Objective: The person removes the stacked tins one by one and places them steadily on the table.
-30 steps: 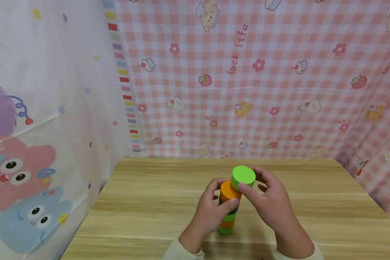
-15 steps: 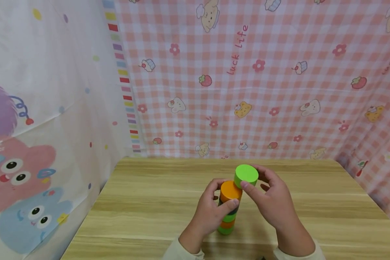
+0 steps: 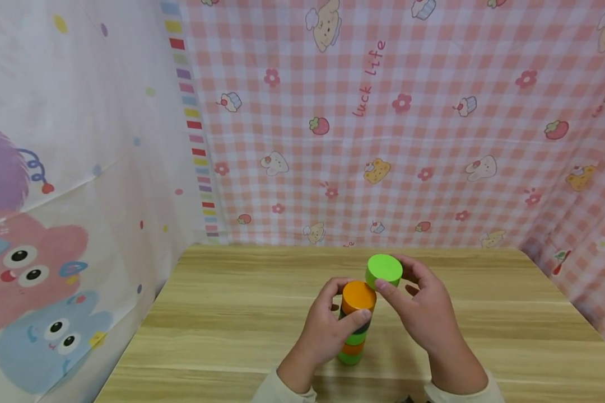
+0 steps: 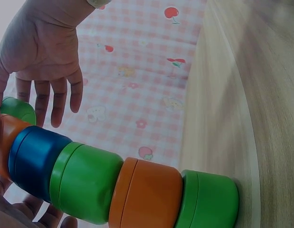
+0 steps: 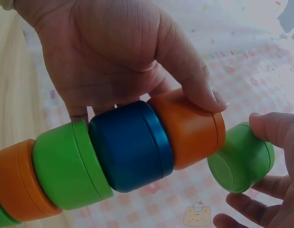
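loose green container [image 3: 384, 271] is in the right hand [image 3: 426, 316], pinched with thumb on the near side, fingers on the far side. it's held up just above and right of the left hand's thumb, beside the top rim of the stack; can't tell if it touches. left hand [image 3: 326, 333] is curled round the upper part of the stack, thumb on the near side of the top orange container [image 3: 359, 295]. under that, going down from the left hand: dark blue container [image 5: 130, 147], middle green container [image 5: 73, 164], lower orange container [image 4: 149, 192], bottom green container [image 4: 211, 199] on the wooden table [image 3: 222, 313]. pale sleeves [image 3: 284, 387] behind both hands. small dark bit [image 3: 407, 399] near the right wrist, cut off, unclear. pink checked cloth [image 3: 433, 134] hangs ahead of the hands, white cartoon-print cloth [image 3: 126, 196] off to the left hand's side.
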A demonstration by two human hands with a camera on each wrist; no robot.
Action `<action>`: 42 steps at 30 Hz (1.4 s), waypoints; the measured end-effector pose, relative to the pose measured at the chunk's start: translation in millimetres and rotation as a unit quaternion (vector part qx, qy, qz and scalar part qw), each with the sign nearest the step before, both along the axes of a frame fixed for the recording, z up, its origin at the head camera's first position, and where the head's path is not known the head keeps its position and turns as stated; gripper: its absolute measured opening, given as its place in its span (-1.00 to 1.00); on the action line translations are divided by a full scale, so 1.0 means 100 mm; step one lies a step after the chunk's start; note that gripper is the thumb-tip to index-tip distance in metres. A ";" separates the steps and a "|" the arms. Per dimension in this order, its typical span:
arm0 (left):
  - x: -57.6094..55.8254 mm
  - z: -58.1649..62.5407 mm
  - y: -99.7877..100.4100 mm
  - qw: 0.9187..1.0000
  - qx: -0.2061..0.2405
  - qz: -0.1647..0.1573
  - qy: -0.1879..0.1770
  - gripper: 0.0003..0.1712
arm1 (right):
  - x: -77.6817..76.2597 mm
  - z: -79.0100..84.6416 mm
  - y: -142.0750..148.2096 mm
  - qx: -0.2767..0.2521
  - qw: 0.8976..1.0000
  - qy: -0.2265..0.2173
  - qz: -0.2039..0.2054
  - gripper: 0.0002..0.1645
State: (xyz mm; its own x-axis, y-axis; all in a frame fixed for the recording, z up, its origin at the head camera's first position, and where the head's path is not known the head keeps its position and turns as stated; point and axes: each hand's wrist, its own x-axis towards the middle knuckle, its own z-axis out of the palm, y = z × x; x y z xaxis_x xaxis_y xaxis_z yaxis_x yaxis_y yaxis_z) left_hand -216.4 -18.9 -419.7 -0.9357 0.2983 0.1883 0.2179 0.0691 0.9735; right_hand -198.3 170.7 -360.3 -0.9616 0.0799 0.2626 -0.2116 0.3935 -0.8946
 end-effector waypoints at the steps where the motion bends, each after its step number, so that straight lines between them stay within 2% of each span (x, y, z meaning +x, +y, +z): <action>1: 0.00 0.00 0.00 1.000 0.000 0.000 0.001 -0.44 | 0.00 0.00 0.00 -0.001 1.000 0.000 0.000 -0.30; 42: -0.01 0.01 -0.01 1.000 -0.002 -0.003 0.003 -0.49 | -0.16 -0.14 0.07 -0.011 1.000 -0.011 -0.003 -0.30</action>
State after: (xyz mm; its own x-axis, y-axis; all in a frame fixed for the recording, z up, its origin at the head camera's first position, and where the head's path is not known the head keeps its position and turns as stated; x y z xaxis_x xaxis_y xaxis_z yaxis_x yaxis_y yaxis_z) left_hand -216.9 -19.6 -419.2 -0.9328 0.3049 0.1920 0.2236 0.0721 0.9720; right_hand -214.3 177.9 -374.6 -0.9665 0.0921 0.2397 -0.1895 0.3741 -0.9078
